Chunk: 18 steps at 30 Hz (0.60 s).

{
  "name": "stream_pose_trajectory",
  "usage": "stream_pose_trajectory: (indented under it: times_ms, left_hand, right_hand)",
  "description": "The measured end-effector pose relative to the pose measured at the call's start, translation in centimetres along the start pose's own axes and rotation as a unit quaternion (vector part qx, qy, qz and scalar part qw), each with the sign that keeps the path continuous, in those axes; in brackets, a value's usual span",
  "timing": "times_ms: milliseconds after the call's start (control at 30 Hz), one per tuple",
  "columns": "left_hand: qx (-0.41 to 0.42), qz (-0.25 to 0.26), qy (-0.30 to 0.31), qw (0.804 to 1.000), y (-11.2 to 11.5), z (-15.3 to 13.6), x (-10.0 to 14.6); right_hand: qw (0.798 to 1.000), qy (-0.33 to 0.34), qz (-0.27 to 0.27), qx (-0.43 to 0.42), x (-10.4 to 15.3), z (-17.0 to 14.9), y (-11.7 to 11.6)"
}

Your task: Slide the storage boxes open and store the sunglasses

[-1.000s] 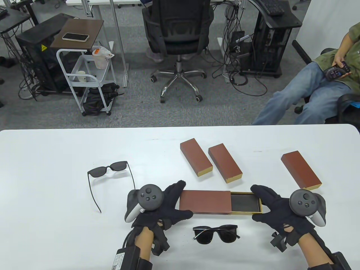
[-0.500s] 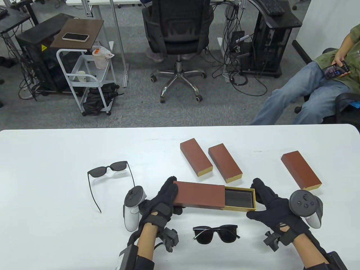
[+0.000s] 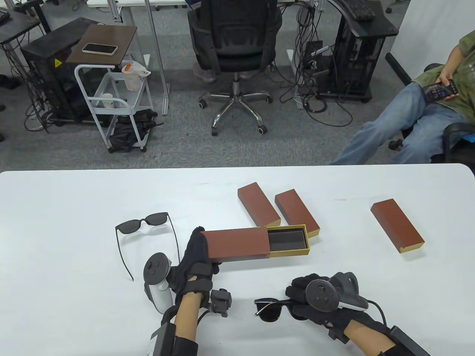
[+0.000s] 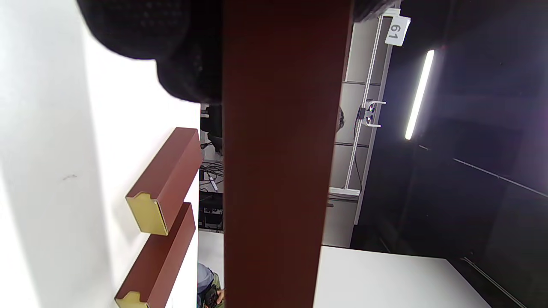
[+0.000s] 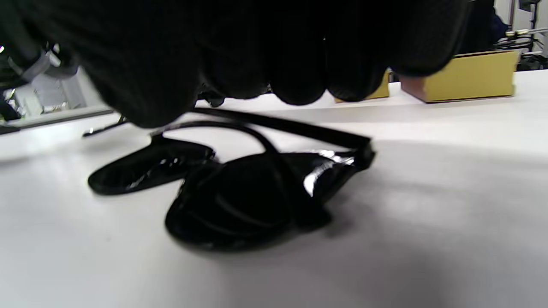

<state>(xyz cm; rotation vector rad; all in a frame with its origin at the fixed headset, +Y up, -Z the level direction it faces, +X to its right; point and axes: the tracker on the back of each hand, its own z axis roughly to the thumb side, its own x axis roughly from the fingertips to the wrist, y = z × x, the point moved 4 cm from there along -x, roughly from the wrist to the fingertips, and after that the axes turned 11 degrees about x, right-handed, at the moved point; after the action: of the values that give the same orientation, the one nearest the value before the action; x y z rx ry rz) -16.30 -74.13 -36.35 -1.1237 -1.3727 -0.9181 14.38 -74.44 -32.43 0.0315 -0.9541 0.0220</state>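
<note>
The white table point(image 3: 55, 207) carries everything, its far edge running across the middle of the table view. Beyond it on the floor stand a black office chair point(image 3: 233, 40), a white trolley point(image 3: 111, 100) and a seated person point(image 3: 419, 118) at the right.

The opened storage box point(image 3: 237, 243) is held above the table near the middle, toward the near edge: its red-brown sleeve points left and its gold drawer point(image 3: 289, 241) sticks out to the right, showing a dark lining. The left hand point(image 3: 195, 259) has its grip curled round the sleeve's left end, fingers over the top. Three closed storage boxes lie further back: two point(image 3: 258, 208) point(image 3: 297, 214) side by side just behind the drawer, and one point(image 3: 397, 225) well apart toward the right edge.

The right hand point(image 3: 310, 296) is down at the near edge, its fingers curled over the right part of the folded black sunglasses point(image 3: 272, 309); in the right wrist view the fingertips point(image 5: 295, 81) hang just above the frame, and whether they touch or pinch it cannot be told. A second pair of sunglasses point(image 3: 146, 224), arms unfolded, lies toward the left side.
</note>
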Motion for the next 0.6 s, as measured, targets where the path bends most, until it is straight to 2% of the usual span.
stream_pose_trajectory:
  times_ms: [133,233,467,600]
  left_hand:
    - [0.007,0.004,-0.001,1.0,-0.4,-0.1,-0.1]
    - [0.003,0.01,0.0,1.0,-0.8,-0.3,-0.2]
    - [0.006,0.017,-0.002,1.0,-1.3,-0.7,-0.3]
    - [0.001,0.021,-0.005,1.0,-1.4,-0.8,-0.3]
  right_hand:
    - [0.998,0.013,-0.016,0.058,-0.3,1.1,-0.3]
    - [0.998,0.008,-0.028,0.063,-0.4,1.2,-0.5]
    - [0.997,0.015,-0.021,0.073,-0.7,1.8,-1.1]
    - [0.996,0.017,-0.043,0.074,-0.6,1.8,-0.1]
